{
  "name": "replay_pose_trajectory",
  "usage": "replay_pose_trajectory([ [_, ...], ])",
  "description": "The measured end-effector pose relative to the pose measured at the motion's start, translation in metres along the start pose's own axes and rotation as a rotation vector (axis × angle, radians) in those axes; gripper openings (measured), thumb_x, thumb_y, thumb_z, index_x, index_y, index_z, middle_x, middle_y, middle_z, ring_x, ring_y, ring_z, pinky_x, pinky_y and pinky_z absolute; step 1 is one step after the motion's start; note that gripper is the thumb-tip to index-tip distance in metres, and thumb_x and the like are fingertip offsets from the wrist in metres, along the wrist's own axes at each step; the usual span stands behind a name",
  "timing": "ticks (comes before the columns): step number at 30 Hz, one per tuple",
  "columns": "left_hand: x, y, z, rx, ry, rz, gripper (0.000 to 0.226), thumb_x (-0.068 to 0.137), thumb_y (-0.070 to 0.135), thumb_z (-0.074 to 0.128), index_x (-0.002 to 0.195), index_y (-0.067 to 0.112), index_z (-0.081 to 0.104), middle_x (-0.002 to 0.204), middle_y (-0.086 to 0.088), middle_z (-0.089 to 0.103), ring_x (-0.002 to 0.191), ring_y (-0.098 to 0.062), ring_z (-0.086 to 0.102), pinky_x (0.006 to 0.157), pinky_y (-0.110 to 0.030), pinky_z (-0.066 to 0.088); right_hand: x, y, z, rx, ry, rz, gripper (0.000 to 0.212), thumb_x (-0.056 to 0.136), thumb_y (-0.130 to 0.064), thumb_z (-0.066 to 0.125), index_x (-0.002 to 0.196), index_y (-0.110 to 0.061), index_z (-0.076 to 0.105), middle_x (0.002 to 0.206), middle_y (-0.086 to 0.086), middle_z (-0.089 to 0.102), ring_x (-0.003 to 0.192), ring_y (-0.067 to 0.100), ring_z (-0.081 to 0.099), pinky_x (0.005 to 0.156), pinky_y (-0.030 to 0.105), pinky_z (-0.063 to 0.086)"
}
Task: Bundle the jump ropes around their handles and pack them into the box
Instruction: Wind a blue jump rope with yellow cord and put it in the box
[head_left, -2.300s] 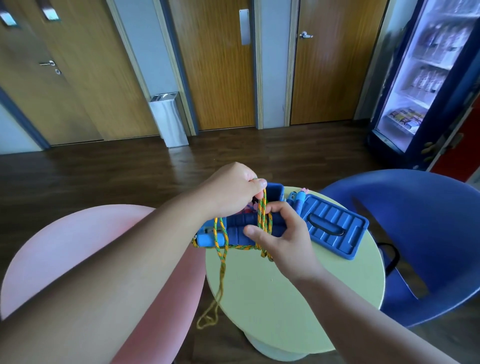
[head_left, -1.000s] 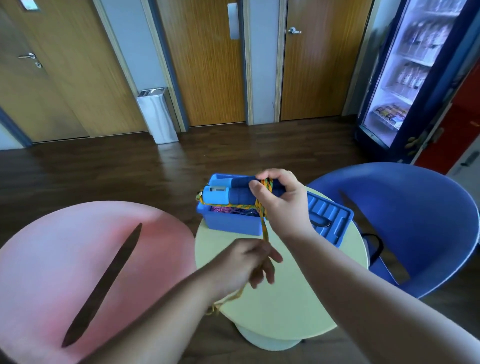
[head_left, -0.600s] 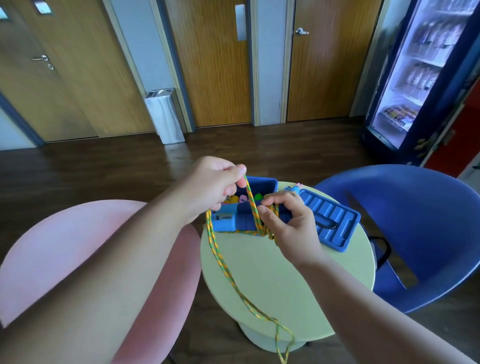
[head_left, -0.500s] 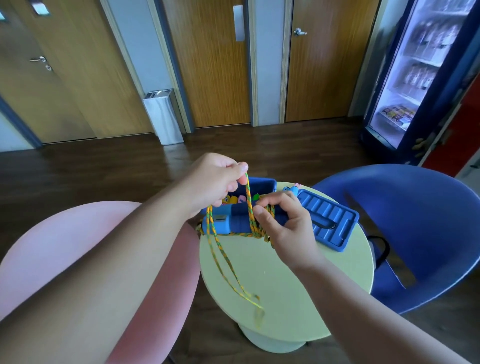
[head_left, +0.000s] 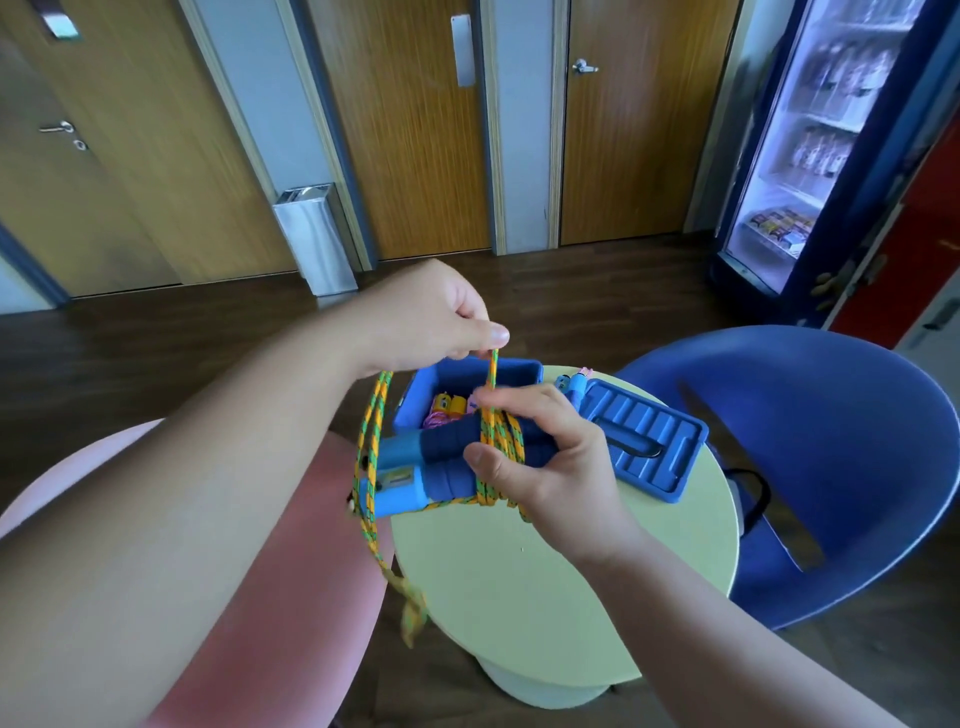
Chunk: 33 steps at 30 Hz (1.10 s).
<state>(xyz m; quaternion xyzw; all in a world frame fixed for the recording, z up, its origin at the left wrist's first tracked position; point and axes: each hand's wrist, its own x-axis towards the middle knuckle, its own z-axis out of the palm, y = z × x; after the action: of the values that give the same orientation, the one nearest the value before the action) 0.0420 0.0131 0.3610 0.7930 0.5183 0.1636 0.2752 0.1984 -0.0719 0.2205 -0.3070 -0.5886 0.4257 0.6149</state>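
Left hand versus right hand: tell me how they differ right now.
The left hand pinches a single strand of the rope between thumb and finger; the right hand grips the blue handles and the coils wound on them. The left hand is held up; the right hand sits lower, with the strand taut between them. Both hold the same orange-and-green rope.

The room was bright with soft light. The fridge (head_left: 810, 156) glowed white on the right and washed out. The doors (head_left: 415, 145) bent near the edges. The hanging rope (head_left: 413, 610) end was blurry.
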Motion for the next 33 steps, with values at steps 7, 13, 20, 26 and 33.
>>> replay_pose_trajectory([
  [7, 0.022, -0.038, -0.034, 0.347, -0.278, -0.206, 0.044, 0.07, 0.065, 0.084, 0.096, 0.029, 0.08, 0.076, 0.0, 0.077, 0.058, -0.013, 0.063, 0.058, -0.033, 0.052, -0.004, 0.011, -0.007, -0.051, 0.038, 0.036, 0.022, 0.076, -0.002, 0.081, 0.093, -0.016, 0.077, 0.102, 0.01, 0.065, 0.104, 0.015, 0.065, 0.108, 0.062, 0.043],
  [13, 0.015, -0.027, -0.034, 0.098, -0.341, -0.081, 0.012, 0.084, 0.03, 0.084, 0.092, 0.021, 0.082, 0.066, -0.003, 0.072, 0.051, -0.012, 0.052, 0.048, -0.025, 0.036, -0.01, 0.01, -0.007, -0.062, -0.014, 0.026, 0.018, 0.076, 0.002, 0.079, 0.09, -0.009, 0.076, 0.1, 0.01, 0.065, 0.1, 0.019, 0.064, 0.111, 0.061, 0.04],
  [20, 0.009, -0.063, 0.03, 0.2, 0.111, 0.093, 0.053, 0.071, 0.071, 0.073, 0.065, 0.018, 0.072, 0.056, -0.004, 0.063, 0.05, -0.01, 0.049, 0.052, -0.028, 0.038, -0.005, -0.003, -0.022, 0.044, 0.082, 0.062, 0.019, 0.077, 0.007, 0.076, 0.089, -0.007, 0.073, 0.101, 0.008, 0.068, 0.101, 0.012, 0.066, 0.088, 0.024, 0.049],
  [26, -0.008, -0.073, 0.037, 0.067, 0.09, 0.059, 0.046, 0.088, 0.062, 0.063, 0.073, 0.019, 0.074, 0.053, 0.007, 0.06, 0.047, -0.004, 0.047, 0.048, -0.021, 0.037, 0.0, -0.001, -0.044, -0.086, 0.161, 0.093, 0.027, 0.078, 0.015, 0.077, 0.087, -0.01, 0.073, 0.093, -0.004, 0.071, 0.092, 0.011, 0.065, 0.086, 0.021, 0.049],
  [33, -0.009, -0.051, 0.006, -0.582, -0.103, -0.128, 0.013, 0.101, 0.008, 0.06, 0.1, 0.003, 0.071, 0.062, 0.001, 0.028, 0.047, -0.007, 0.019, 0.041, -0.018, 0.014, 0.001, 0.003, -0.05, -0.213, 0.152, 0.073, 0.03, 0.077, 0.017, 0.077, 0.086, -0.012, 0.075, 0.1, 0.013, 0.068, 0.096, 0.012, 0.065, 0.085, 0.018, 0.049],
])
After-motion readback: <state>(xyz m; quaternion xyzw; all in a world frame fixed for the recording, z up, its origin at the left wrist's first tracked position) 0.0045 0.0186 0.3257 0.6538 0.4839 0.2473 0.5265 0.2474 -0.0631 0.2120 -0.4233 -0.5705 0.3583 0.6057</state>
